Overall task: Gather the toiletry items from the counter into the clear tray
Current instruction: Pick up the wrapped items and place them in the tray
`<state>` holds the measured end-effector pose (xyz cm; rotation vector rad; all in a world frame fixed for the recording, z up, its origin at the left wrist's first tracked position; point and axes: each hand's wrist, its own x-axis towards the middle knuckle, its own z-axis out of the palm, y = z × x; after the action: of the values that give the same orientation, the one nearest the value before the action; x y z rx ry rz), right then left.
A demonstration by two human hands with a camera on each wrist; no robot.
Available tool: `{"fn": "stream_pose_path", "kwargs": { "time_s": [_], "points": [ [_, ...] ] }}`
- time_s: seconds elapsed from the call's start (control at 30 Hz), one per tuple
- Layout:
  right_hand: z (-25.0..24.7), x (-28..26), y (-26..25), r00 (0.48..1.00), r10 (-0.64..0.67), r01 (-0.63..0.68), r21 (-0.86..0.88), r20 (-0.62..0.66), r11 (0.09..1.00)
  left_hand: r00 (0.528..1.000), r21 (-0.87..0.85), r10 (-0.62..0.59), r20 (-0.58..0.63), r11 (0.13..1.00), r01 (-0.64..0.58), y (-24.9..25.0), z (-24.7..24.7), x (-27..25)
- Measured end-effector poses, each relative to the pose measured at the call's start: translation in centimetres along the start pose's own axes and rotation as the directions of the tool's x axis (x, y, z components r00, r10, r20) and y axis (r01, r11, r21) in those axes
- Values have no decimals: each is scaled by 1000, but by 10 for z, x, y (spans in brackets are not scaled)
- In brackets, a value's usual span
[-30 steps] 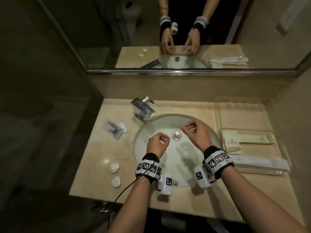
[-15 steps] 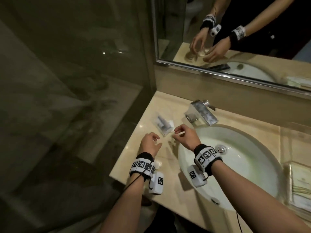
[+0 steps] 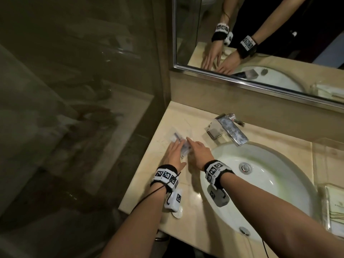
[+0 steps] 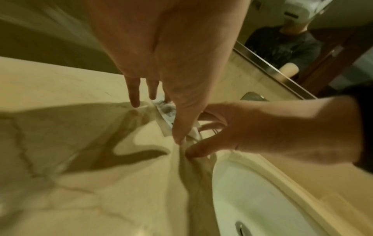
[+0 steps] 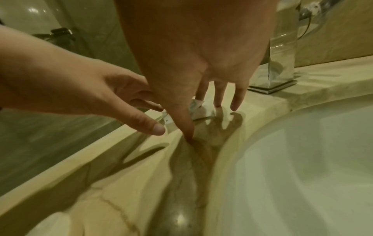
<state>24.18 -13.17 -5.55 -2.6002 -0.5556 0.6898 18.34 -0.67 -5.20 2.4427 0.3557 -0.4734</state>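
Clear plastic toiletry packets lie on the beige counter left of the sink, near the faucet. My left hand lies flat on them with straight fingers. My right hand reaches in beside it, fingers also straight and touching the packets. In the left wrist view the packets show under my left hand, with my right hand coming from the right. The right wrist view shows a packet below my right hand. The clear tray stands at the far right.
A chrome faucet stands just right of the packets, behind the white sink basin. A small white round item lies near the counter's front edge under my left wrist. A glass shower wall borders the counter on the left, a mirror behind.
Both hands moved from over the sink basin to the left part of the counter. Their fingers went from curled to straight and now touch the packets. The head view swung left.
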Motion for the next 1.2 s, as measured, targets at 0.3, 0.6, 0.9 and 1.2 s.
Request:
{"fn": "stream_pose_path", "kwargs": {
  "time_s": [0.3, 0.6, 0.9, 1.2],
  "points": [
    [12, -3, 8, 994, -92, 76, -244, -56, 967, 980, 187, 9, -200, 982, 30, -4, 11, -2],
    [10, -9, 8, 988, -119, 94, -224, -100, 970, 974, 4, -66, -216, 998, 69, -4, 4, -12],
    [12, -27, 10, 982, -178, 155, -289, -56, 945, 951, -263, -177, -255, 959, 108, -11, -5, -22],
    [6, -47, 15, 981, -191, 193, -198, 31, 961, 875, -682, -451, -174, 696, 223, -14, -11, -40]
  ]
}}
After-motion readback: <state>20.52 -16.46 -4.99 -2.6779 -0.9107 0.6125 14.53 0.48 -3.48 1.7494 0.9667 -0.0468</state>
